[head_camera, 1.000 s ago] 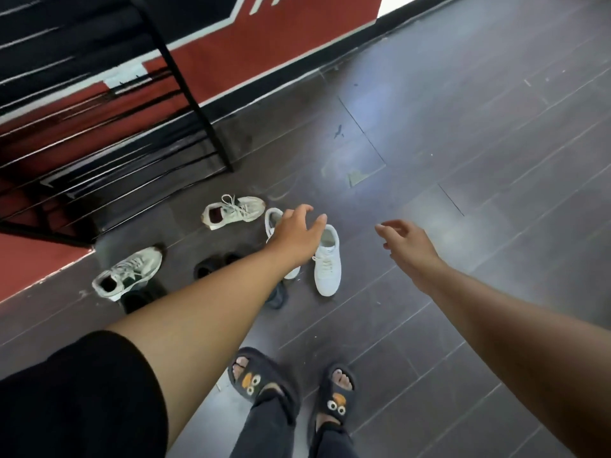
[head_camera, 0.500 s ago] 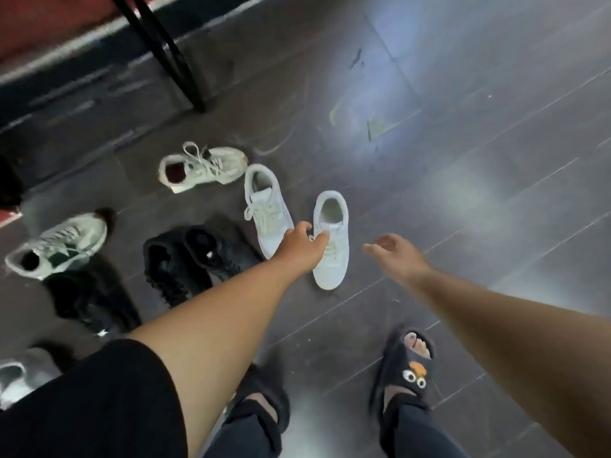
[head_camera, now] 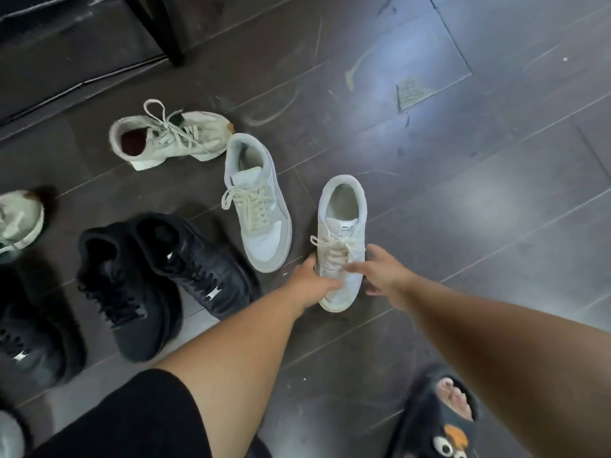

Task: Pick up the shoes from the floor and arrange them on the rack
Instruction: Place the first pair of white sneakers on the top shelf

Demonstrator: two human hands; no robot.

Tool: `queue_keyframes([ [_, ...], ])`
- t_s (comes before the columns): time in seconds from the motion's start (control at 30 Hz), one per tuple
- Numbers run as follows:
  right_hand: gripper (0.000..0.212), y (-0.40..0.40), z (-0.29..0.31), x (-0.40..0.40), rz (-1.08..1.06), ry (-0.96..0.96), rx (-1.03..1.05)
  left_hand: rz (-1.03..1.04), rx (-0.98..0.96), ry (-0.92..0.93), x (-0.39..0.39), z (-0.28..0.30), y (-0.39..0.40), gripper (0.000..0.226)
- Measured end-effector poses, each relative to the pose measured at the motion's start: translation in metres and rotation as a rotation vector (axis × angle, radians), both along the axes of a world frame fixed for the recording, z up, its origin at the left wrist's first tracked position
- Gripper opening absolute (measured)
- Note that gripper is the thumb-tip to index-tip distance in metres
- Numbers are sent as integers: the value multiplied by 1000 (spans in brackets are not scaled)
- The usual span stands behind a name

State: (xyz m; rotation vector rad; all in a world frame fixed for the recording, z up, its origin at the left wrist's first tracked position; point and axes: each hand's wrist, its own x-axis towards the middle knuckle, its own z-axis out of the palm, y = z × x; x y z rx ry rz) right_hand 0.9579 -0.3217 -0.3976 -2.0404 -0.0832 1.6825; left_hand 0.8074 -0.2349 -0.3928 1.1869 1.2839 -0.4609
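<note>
White shoe (head_camera: 342, 233), upright on the dark floor (head_camera: 463, 193), its long axis running away from the person: heel opening at the far end, toe nearest. Left hand (head_camera: 312, 280) holds the toe end, thumb on the left side wall and fingers curled across the toe cap. Right hand (head_camera: 383, 272) lies against the right side of the toe end, one finger reaching onto the laces, the others loosely spread; whether it grips or only touches cannot be told. Both hands meet the shoe from the near end, the left being the more firmly engaged, so a lift would likely pivot about the toe, with the heel hanging free unless the right hand slides back along the side.

Second white shoe (head_camera: 258, 206), its mate by appearance, lies just to the left, roughly parallel, not touching. Cream shoe (head_camera: 172, 140) lies farther off, turned crosswise. Black shoes (head_camera: 158, 279) stand side by side to the left. Rack leg (head_camera: 158, 28), at the upper left, marks the direction of carry; the shelves are out of view. A slipper (head_camera: 436, 424) shows at the lower right.
</note>
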Motion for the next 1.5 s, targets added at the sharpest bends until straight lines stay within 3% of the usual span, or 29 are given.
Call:
queue_keyframes([
  [0.1, 51, 6, 24, -1, -8, 22, 9, 42, -9, -29, -6, 22, 6, 91],
  [0.2, 50, 10, 73, -1, -39, 17, 55, 129, -76, -115, -19, 64, 12, 88],
  [0.47, 34, 70, 306, -37, 83, 11, 230, 323, 3, -270, -74, 280, 57, 88],
  [0.6, 54, 125, 426, -66, 75, -22, 287, 333, 108, -317, -111, 407, 111, 84],
  [0.73, 56, 196, 532, -107, 130, -38, 420, 345, 211, -412, -163, 526, 177, 86],
  [0.9, 61, 281, 621, -168, 188, -18, 611, 415, 411, -433, -228, 627, 238, 87],
  [1.13, 56, 374, 673, -238, 210, 46, 645, 588, 550, -455, -291, 687, 298, 81],
  [1.37, 56, 477, 672, -300, 233, 93, 614, 644, 644, -455, -344, 682, 371, 66],
  [1.5, 41, 537, 655, -335, 184, 145, 590, 566, 780, -409, -368, 668, 419, 78],
])
